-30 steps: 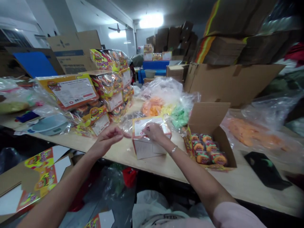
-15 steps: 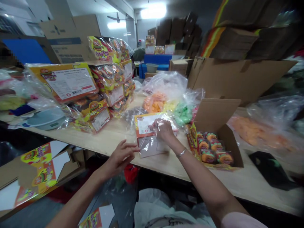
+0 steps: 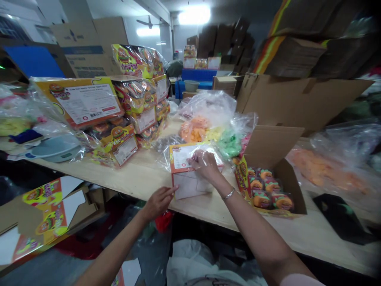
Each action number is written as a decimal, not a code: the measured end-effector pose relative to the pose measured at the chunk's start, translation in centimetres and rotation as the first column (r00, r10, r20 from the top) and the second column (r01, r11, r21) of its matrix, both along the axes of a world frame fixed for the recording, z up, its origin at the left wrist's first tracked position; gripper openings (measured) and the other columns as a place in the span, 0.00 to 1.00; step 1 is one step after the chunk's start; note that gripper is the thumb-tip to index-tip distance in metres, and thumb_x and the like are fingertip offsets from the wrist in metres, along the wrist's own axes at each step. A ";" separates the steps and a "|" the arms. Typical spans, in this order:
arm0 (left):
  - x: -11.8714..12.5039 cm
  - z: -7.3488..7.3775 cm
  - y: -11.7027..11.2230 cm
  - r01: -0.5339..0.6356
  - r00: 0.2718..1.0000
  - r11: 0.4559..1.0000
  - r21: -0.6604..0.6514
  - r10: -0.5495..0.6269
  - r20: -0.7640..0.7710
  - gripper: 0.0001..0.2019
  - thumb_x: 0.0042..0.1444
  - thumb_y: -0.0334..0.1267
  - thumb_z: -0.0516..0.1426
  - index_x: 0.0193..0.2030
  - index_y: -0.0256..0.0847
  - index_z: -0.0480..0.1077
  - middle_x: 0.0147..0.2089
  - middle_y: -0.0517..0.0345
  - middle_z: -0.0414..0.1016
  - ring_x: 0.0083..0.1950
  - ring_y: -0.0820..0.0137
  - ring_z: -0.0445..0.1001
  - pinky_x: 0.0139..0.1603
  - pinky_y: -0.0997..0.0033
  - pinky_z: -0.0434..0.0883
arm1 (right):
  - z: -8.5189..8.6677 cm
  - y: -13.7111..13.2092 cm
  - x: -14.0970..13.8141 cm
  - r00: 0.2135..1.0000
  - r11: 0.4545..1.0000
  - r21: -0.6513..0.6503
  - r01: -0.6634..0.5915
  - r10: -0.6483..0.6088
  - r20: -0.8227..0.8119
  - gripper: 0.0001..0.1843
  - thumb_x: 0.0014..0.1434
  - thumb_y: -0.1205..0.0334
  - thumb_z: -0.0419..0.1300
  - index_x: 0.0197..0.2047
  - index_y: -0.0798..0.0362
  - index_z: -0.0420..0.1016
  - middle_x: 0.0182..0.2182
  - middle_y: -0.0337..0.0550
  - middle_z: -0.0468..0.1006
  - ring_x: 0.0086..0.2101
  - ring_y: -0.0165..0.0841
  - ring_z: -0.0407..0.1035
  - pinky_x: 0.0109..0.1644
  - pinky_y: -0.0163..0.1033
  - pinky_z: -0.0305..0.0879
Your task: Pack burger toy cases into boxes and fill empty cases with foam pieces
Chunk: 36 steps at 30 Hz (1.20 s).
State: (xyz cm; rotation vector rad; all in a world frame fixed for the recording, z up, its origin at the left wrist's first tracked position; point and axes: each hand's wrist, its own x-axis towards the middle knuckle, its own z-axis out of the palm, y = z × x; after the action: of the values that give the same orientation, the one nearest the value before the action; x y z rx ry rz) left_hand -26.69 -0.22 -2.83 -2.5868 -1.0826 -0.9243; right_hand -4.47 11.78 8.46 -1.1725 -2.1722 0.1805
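A closed orange-and-white box (image 3: 188,174) in a clear plastic bag stands on the wooden table (image 3: 143,178) in front of me. My right hand (image 3: 205,163) rests on its top, fingers curled and pinching the plastic film. My left hand (image 3: 159,200) is low at the table's front edge, its fingertips touching the box's lower left corner, fingers partly bent together. Just to the right, an open cardboard box (image 3: 269,167) shows several burger-shaped candies in rows.
Stacked wrapped candy boxes (image 3: 119,107) fill the left of the table, with a plastic-covered scale (image 3: 55,147) in front of them. Bags of orange and green sweets (image 3: 208,127) lie behind. A black object (image 3: 339,216) lies at right. Flat printed cartons (image 3: 44,214) lie below left.
My left hand dropped from the table top to the front edge and now touches the box's lower corner. My right hand stayed on the box's top. The view shifted slightly.
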 end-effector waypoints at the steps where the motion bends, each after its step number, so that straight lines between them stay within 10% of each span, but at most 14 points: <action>1: 0.2 -0.2 -0.6 -0.001 1.000 1.000 0.008 0.001 0.002 0.08 0.60 0.28 0.52 0.37 0.43 0.69 0.51 0.44 0.79 0.42 0.65 0.77 0.42 0.61 0.74 | 0.1 0.0 0.0 1.000 1.000 -0.009 0.017 -0.017 0.013 0.08 0.62 0.59 0.57 0.33 0.52 0.72 0.32 0.45 0.76 0.34 0.37 0.66 0.43 0.42 0.57; 6: 2.7 4.0 -1.3 -0.216 0.967 0.934 0.284 0.166 0.192 0.16 0.55 0.30 0.58 0.51 0.44 0.69 0.44 0.48 0.81 0.45 0.61 0.77 0.47 0.59 0.72 | 0.1 -0.1 -0.3 0.998 0.999 -0.009 0.046 -0.046 0.034 0.09 0.60 0.57 0.61 0.30 0.52 0.72 0.30 0.44 0.76 0.33 0.36 0.66 0.41 0.41 0.57; 12: 7.0 10.2 3.3 -0.298 0.947 0.954 -0.022 0.299 0.116 0.25 0.62 0.48 0.53 0.62 0.37 0.61 0.56 0.42 0.73 0.60 0.54 0.68 0.62 0.50 0.60 | -0.4 0.1 0.0 0.997 0.996 0.086 0.033 -0.039 0.063 0.08 0.62 0.58 0.59 0.35 0.53 0.73 0.34 0.46 0.77 0.36 0.37 0.66 0.43 0.41 0.57; 19: 9.5 9.6 4.7 -0.507 0.859 0.853 0.120 0.511 0.000 0.23 0.61 0.49 0.54 0.56 0.34 0.67 0.45 0.41 0.75 0.50 0.51 0.71 0.53 0.53 0.65 | 0.3 -1.6 3.3 0.996 0.979 0.201 0.032 -0.049 0.077 0.12 0.65 0.56 0.56 0.43 0.54 0.75 0.41 0.50 0.77 0.44 0.41 0.69 0.51 0.45 0.61; 25: 11.8 11.4 5.9 -0.564 0.822 0.818 0.112 0.569 -0.025 0.23 0.61 0.43 0.54 0.60 0.37 0.67 0.45 0.41 0.74 0.46 0.52 0.72 0.46 0.53 0.66 | -4.9 -4.3 6.6 0.999 0.864 0.503 -0.004 0.027 -0.038 0.20 0.65 0.66 0.52 0.59 0.49 0.69 0.55 0.51 0.74 0.60 0.44 0.61 0.65 0.56 0.48; 31: 14.2 12.3 7.9 -0.292 0.954 0.951 0.103 0.282 0.101 0.16 0.64 0.34 0.50 0.56 0.43 0.70 0.58 0.47 0.73 0.56 0.58 0.71 0.55 0.55 0.68 | -4.7 -2.5 6.3 0.993 0.942 0.326 -0.082 0.104 -0.052 0.21 0.64 0.62 0.53 0.59 0.58 0.68 0.58 0.58 0.71 0.61 0.47 0.59 0.65 0.59 0.48; 36: 14.8 11.8 8.0 -0.193 0.980 0.976 0.099 0.188 0.059 0.17 0.64 0.33 0.49 0.58 0.42 0.69 0.55 0.47 0.75 0.54 0.59 0.72 0.53 0.55 0.69 | -3.1 -3.5 7.8 0.851 0.984 0.170 -0.053 0.133 -0.508 0.25 0.58 0.54 0.58 0.56 0.56 0.70 0.54 0.56 0.73 0.57 0.46 0.63 0.63 0.56 0.54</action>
State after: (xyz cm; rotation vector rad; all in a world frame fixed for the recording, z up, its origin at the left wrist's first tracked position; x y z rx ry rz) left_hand -11.85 7.76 8.98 -2.3406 -1.2355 -0.9741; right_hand 3.36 8.28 5.35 -0.8137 -1.7268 0.3294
